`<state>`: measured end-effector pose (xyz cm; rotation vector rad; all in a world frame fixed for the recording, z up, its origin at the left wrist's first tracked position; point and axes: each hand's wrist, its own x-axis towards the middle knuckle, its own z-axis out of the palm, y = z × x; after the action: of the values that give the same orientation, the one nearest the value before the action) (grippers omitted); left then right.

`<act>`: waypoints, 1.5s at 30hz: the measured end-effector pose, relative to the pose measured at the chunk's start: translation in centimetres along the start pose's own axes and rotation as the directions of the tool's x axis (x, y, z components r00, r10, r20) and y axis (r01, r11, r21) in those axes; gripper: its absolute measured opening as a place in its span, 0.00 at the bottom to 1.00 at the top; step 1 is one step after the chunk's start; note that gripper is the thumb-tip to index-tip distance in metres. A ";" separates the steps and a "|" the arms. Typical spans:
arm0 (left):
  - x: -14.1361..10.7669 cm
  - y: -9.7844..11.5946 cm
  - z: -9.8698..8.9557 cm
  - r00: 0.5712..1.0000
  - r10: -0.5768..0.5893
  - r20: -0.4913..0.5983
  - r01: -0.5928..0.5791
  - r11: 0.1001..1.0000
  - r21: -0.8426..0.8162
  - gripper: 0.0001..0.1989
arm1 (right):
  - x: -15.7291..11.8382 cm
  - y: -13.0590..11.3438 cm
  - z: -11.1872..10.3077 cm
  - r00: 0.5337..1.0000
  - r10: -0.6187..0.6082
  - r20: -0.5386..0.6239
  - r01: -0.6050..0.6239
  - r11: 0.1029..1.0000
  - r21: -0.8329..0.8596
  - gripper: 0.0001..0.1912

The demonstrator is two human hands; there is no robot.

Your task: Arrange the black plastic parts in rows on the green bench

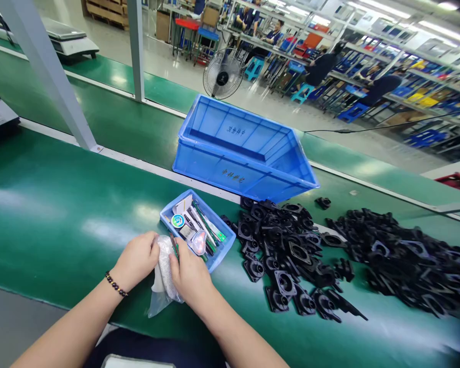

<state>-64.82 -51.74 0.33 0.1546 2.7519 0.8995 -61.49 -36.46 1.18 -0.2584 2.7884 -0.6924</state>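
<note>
A clear plastic bag with pale, whitish contents hangs between my two hands over the near edge of the green table. My left hand, with a beaded bracelet at the wrist, pinches the bag's upper left side. On the other side, my right hand grips the bag's upper right, and a thin dark tool pokes up between its thumb and fingers. Just beyond the hands lies a small blue tray holding pens, a round sticker and other small items.
Large stacked blue crates stand behind the tray. Black parts lie heaped to the right, with another pile farther right. Metal posts rise at the back left, near scales. A fan and seated people are beyond.
</note>
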 end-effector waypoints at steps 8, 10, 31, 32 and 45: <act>-0.9 -1.1 0.1 0.998 -0.043 -0.045 0.036 0.990 -0.135 0.10 | -0.9 -0.4 0.9 0.994 -0.098 0.046 0.104 0.981 -0.161 0.27; -0.9 -1.7 -0.1 0.997 -0.062 -0.045 0.054 0.985 -0.163 0.10 | -1.0 -0.2 0.8 0.996 -0.087 0.034 0.091 0.982 -0.168 0.26; -5.9 -2.9 1.9 0.966 0.021 0.257 0.152 0.758 -0.634 0.18 | -9.3 6.8 1.0 0.997 0.006 -0.079 -0.031 0.946 -0.322 0.07; -5.8 -2.8 1.5 0.963 0.029 0.267 0.160 0.735 -0.659 0.18 | -9.0 6.3 0.8 0.989 -0.044 -0.144 0.006 0.968 -0.250 0.09; -5.0 -1.4 -1.1 0.934 0.067 0.352 0.277 0.488 -0.828 0.19 | -4.7 0.7 1.7 0.996 -0.088 0.011 0.081 0.954 0.289 0.23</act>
<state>-60.32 -54.32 1.30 -0.0577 1.6499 1.8949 -56.60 -35.47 0.38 -0.3263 2.6204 -1.0951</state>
